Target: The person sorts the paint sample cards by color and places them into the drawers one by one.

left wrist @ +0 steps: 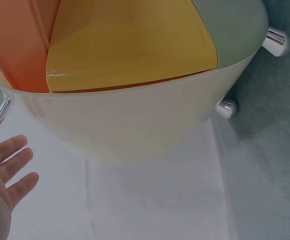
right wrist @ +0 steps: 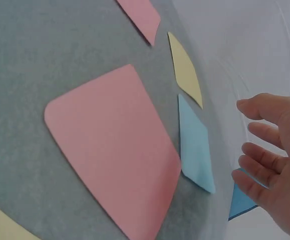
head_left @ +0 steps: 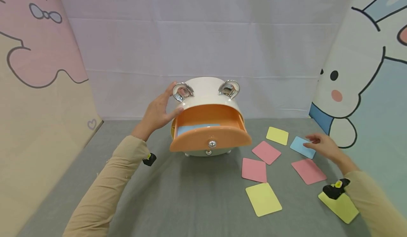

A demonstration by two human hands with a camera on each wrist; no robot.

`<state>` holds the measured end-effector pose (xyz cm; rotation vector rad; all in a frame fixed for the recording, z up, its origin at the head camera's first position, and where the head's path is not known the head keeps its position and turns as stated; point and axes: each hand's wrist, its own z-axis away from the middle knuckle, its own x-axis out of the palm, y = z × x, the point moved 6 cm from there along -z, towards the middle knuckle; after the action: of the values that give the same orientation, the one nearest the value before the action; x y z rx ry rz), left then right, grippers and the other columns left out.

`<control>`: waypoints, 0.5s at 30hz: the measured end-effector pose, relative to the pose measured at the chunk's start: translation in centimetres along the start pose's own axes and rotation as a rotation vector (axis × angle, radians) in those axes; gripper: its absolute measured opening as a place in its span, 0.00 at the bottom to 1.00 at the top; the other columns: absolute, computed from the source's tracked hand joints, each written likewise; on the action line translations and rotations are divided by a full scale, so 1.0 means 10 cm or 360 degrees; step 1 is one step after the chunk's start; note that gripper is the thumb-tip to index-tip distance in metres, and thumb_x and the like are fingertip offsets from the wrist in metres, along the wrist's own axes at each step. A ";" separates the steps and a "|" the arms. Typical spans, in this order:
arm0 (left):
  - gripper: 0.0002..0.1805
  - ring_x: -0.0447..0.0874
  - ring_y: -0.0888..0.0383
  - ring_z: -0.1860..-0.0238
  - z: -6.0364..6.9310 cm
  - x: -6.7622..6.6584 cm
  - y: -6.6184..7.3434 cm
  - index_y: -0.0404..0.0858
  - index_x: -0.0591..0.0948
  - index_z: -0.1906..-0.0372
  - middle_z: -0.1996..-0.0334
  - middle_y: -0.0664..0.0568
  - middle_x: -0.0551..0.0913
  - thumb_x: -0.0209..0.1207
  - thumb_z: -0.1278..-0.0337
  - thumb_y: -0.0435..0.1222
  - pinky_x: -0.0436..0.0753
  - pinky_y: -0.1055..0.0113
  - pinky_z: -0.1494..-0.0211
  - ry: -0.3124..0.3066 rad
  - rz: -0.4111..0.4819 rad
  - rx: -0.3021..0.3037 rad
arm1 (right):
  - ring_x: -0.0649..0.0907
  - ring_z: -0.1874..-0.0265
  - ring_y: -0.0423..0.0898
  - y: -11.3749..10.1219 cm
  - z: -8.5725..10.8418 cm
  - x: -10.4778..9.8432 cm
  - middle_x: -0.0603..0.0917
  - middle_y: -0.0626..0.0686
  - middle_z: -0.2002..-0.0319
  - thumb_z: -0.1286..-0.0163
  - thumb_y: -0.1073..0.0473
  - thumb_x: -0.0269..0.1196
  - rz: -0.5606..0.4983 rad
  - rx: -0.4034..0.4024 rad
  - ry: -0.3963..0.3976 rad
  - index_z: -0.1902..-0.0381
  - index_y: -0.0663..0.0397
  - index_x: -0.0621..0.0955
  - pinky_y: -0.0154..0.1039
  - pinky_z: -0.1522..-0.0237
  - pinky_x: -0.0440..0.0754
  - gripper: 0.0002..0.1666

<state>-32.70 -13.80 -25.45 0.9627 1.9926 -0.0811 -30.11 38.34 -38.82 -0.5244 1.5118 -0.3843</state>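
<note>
A white rounded drawer box (head_left: 206, 90) with silver ear-shaped loops stands in the middle of the head view. Its upper orange drawer (head_left: 194, 141) is pulled out, and a blue card (head_left: 190, 128) lies inside. My left hand (head_left: 160, 111) is at the box's left side, fingers spread, thumb by the drawer opening; whether it presses the box I cannot tell. Over at the right, my right hand (head_left: 325, 146) hovers above a blue card (head_left: 300, 147) on the table. Its fingers are loosely bent, with nothing between them in the right wrist view.
Around the blue card lie pink cards (head_left: 309, 171) and yellow cards (head_left: 264, 199) on the grey tabletop (head_left: 178, 201). One yellow card (head_left: 341, 208) is partly under the right forearm. A white cloth (head_left: 203, 46) hangs behind, with cartoon-printed panels (head_left: 365, 99) at the sides.
</note>
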 end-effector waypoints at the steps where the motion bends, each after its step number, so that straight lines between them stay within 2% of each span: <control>1: 0.43 0.69 0.44 0.42 0.00 0.00 0.00 0.47 0.48 0.29 0.40 0.40 0.69 0.56 0.46 0.50 0.68 0.46 0.45 -0.0001 0.0002 0.0002 | 0.70 0.53 0.66 0.05 -0.01 0.01 0.70 0.75 0.50 0.37 0.53 0.58 -0.0001 0.0028 0.0008 0.47 0.78 0.67 0.54 0.58 0.74 0.33; 5: 0.43 0.69 0.44 0.42 0.01 0.00 0.00 0.48 0.48 0.29 0.40 0.40 0.69 0.56 0.46 0.50 0.68 0.46 0.45 -0.0002 0.0015 0.0000 | 0.67 0.51 0.70 0.22 -0.02 0.04 0.66 0.77 0.48 0.38 0.54 0.58 0.0016 0.0083 0.0048 0.46 0.80 0.66 0.60 0.55 0.70 0.34; 8: 0.44 0.68 0.44 0.42 0.01 0.00 -0.01 0.48 0.48 0.29 0.40 0.41 0.69 0.56 0.47 0.49 0.68 0.46 0.45 -0.0002 0.0020 -0.0005 | 0.67 0.51 0.72 0.32 -0.03 0.06 0.66 0.79 0.49 0.39 0.56 0.59 0.0043 0.0076 0.0073 0.47 0.82 0.66 0.62 0.54 0.68 0.34; 15: 0.44 0.68 0.44 0.42 0.01 -0.01 0.00 0.47 0.48 0.29 0.41 0.41 0.70 0.57 0.47 0.49 0.67 0.46 0.44 0.0012 0.0006 0.0007 | 0.69 0.53 0.74 0.44 -0.04 0.11 0.66 0.81 0.50 0.42 0.59 0.61 0.0076 0.0071 0.0069 0.48 0.86 0.65 0.62 0.56 0.71 0.35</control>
<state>-32.66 -13.90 -25.45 0.9709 1.9981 -0.0796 -30.88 41.38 -42.19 -0.4466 1.5512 -0.3936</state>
